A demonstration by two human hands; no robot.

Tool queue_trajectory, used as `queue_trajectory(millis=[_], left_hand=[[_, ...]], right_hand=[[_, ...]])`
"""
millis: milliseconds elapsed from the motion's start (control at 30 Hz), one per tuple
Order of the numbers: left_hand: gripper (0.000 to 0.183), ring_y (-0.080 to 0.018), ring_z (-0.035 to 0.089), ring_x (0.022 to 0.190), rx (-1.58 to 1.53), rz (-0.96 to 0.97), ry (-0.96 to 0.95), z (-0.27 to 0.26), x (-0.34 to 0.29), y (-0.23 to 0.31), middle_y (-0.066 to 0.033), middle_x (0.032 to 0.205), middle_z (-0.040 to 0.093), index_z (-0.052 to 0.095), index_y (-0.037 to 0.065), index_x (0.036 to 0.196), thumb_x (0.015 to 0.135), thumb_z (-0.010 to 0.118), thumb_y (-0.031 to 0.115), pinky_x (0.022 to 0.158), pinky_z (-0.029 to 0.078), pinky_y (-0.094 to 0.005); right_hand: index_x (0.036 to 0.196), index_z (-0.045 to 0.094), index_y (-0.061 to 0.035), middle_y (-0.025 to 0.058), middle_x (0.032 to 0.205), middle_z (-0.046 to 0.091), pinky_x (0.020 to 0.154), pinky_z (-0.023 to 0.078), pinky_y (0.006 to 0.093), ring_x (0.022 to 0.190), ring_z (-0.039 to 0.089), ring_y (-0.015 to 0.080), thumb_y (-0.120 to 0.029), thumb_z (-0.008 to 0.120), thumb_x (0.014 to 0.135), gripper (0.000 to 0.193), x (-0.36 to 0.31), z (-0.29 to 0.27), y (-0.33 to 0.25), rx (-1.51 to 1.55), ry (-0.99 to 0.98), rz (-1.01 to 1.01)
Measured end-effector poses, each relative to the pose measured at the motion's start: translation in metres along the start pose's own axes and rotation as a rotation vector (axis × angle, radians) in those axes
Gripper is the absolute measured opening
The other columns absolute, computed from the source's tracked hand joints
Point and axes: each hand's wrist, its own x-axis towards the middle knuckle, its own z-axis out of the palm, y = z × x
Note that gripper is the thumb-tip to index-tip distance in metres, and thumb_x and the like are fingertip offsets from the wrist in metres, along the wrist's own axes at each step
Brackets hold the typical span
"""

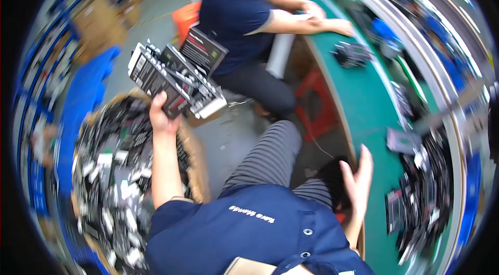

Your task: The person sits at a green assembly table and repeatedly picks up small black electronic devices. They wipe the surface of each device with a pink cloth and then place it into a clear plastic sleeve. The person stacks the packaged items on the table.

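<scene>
My left hand (163, 115) is raised to the left of my knees, its thumb and fingers closed around a bundle of black printed boxes (162, 82). The boxes are thin, with pale edges and white and red print, and they fan out at several angles. Below that arm stands a large cardboard box (196, 171), filled with a jumble of similar black and white packages (122, 171). On the other side my right hand (358, 176) hangs near the table edge, fingers apart and nothing in it. Right of it, a heap of dark packages (423, 192) lies on the green tabletop (358, 114).
A co-worker (234, 25) sits ahead, forearms on the table, beside a dark bundle (351, 54). An orange chair (185, 17) stands behind them, and a red stool (317, 103) is under the table. Blue sheeting (86, 109) and shelves (47, 57) line the left side.
</scene>
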Motion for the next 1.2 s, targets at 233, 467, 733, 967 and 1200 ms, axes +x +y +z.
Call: queue_trajectory(millis=[233, 467, 733, 967, 1200], left_hand=[[0.081, -0.0234, 0.062, 0.113, 0.309, -0.336, -0.919, 0.225, -0.015, -0.186, -0.0136, 0.125, 0.062, 0.046, -0.005, 0.136, 0.068, 0.085, 0.015, 0.097, 0.051, -0.0385], [0.095, -0.0305, 0.044, 0.135, 0.194, -0.321, -1.607, 0.335, -0.114, -0.304, -0.0168, 0.143, 0.046, 0.035, 0.003, 0.145, 0.066, 0.087, 0.015, 0.113, 0.035, -0.0441], [0.128, -0.043, 0.028, 0.144, 0.24, -0.095, -1.782, 0.365, -0.171, -0.36, -0.0286, 0.154, 0.021, -0.007, 0.008, 0.159, 0.068, 0.082, 0.018, 0.119, 0.027, -0.0493], [0.117, -0.0368, 0.038, 0.139, 0.248, -0.232, -1.816, 0.373, -0.164, -0.351, -0.0228, 0.147, 0.034, 0.008, 0.005, 0.158, 0.07, 0.083, 0.015, 0.115, 0.034, -0.0446], [0.121, -0.029, 0.036, 0.145, 0.434, -0.204, -2.228, 0.449, -0.112, -0.343, -0.0204, 0.156, 0.038, 0.024, 0.0, 0.157, 0.062, 0.092, 0.032, 0.119, 0.028, -0.038]], right_hand=[[0.159, -0.007, -0.0074, 0.0212, 0.164, 0.017, 0.123, 0.014, 0.0465, 0.152, 0.019, 0.0326, -0.031, 0.091, 0.072, 0.134, -0.001, -0.033, -0.02, 1.167, 0.03, -0.043], [0.155, 0.007, -0.0014, 0.0247, 0.141, 0.042, 0.104, 0.045, 0.0427, 0.131, 0.048, 0.0327, -0.024, 0.094, 0.066, 0.127, -0.067, -0.078, 0.01, 0.631, 0.522, 0.3], [0.159, 0.008, -0.0051, 0.0143, 0.147, 0.042, 0.111, 0.041, 0.0406, 0.137, 0.043, 0.0248, -0.009, 0.089, 0.072, 0.118, -0.11, -0.078, 0.062, 0.82, 0.598, 0.445], [0.141, 0.042, -0.0051, 0.0107, 0.131, 0.058, 0.102, 0.049, 0.0365, 0.118, 0.059, 0.021, 0.007, 0.066, 0.08, 0.067, -0.099, -0.034, 0.07, 1.163, 0.785, 0.309], [0.159, 0.004, -0.0074, 0.0162, 0.158, 0.029, 0.119, 0.027, 0.0408, 0.144, 0.034, 0.0266, -0.006, 0.081, 0.078, 0.112, -0.1, -0.042, 0.052, 0.946, 0.913, 0.198]])
